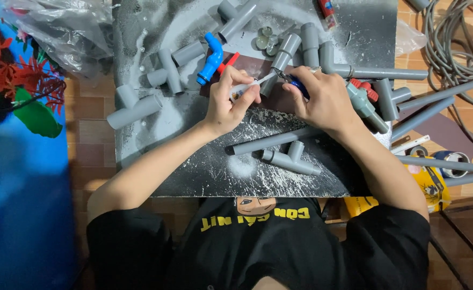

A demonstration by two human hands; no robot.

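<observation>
While our left hand [231,102] pinched one small white tube [245,88], our right hand [319,96] curled around one blue tool [299,86] above two loose grey pipes [273,141] on the desk [204,161].

A crumpled clear plastic bag [59,32] lay at the top left, partly over the edge of the dusty tabletop [204,161]. Another clear plastic bag [408,37] sat at the top right, beside the tabletop. A small red tube with a label [327,12] lay at the top edge. A yellow package with dark marks [432,185] rested on the floor at the right, under grey pipes. A yellow piece [361,205] peeked out just below the tabletop's corner.
</observation>
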